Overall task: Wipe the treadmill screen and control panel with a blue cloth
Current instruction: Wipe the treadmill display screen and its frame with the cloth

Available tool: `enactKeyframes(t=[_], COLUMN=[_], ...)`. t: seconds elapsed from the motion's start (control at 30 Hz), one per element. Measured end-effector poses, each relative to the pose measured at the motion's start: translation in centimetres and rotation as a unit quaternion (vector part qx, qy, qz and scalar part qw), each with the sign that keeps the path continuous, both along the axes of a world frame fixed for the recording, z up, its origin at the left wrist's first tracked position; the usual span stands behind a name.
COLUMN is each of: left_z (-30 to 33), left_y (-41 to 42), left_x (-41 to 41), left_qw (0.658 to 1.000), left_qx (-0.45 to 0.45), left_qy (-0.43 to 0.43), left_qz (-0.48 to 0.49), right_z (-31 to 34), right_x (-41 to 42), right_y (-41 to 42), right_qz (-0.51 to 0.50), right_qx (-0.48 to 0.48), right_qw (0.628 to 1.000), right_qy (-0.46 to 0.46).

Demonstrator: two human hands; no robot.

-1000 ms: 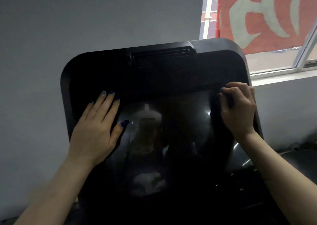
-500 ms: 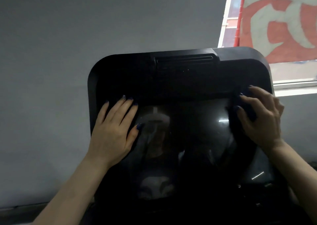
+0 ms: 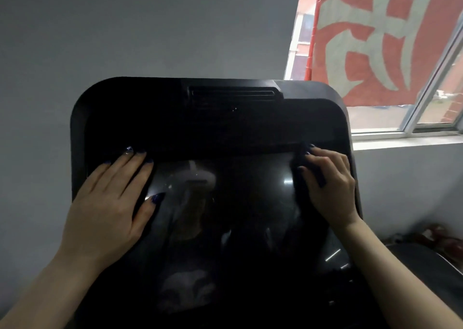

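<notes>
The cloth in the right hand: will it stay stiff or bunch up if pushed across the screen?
Probably floppy: the cloth sits crumpled under the right hand's curled fingers. It likely slides easily, since the screen looks glossy. The left hand lies flat, seemingly steadying the console.

One black, round-cornered treadmill console (image 3: 140,118) with one dark glossy screen (image 3: 238,203). One ribbed vent slot (image 3: 231,94) in its top edge. Two bare hands: one left hand (image 3: 110,203), one right hand (image 3: 330,185), both with dark blue painted nails. One dark cloth (image 3: 313,170), colour hard to tell. One white-framed window (image 3: 426,118). One red banner with pale lettering (image 3: 375,40).
</notes>
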State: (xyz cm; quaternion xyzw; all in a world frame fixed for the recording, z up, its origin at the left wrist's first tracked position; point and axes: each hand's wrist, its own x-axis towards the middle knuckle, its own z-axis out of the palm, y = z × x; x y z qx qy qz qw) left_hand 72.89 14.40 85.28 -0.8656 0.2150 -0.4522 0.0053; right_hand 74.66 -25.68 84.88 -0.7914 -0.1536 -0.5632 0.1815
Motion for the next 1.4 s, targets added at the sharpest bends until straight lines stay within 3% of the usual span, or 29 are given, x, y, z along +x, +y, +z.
enactKeyframes(t=[0.17, 0.33, 0.7, 0.87, 1.3, 1.4], left_z=[0.1, 0.0, -0.2, -0.3, -0.3, -0.2], left_y=[-0.3, -0.1, 0.3, 0.4, 0.2, 0.3], left_x=[-0.3, -0.3, -0.6, -0.8, -1.0, -1.0], left_qw=[1.000, 1.000, 1.000, 1.000, 1.000, 0.999], left_qx=[0.000, 0.008, -0.025, -0.018, -0.021, -0.025], left_qy=[0.005, 0.000, 0.004, 0.014, 0.016, 0.019], left_qz=[0.008, 0.007, -0.014, -0.008, -0.005, -0.011], right_z=[0.9, 0.2, 1.3, 1.2, 2.2, 2.0], right_x=[1.0, -0.1, 0.6, 0.2, 0.8, 0.7], right_y=[1.6, 1.7, 2.9, 2.4, 5.4, 5.9], right_qz=[-0.014, 0.003, 0.003, 0.033, 0.049, 0.088], right_qx=[0.044, 0.005, 0.036, -0.006, 0.031, -0.013], right_qw=[0.999, 1.000, 0.999, 0.999, 0.998, 0.995], right_qy=[-0.003, -0.002, 0.004, 0.023, 0.020, 0.033])
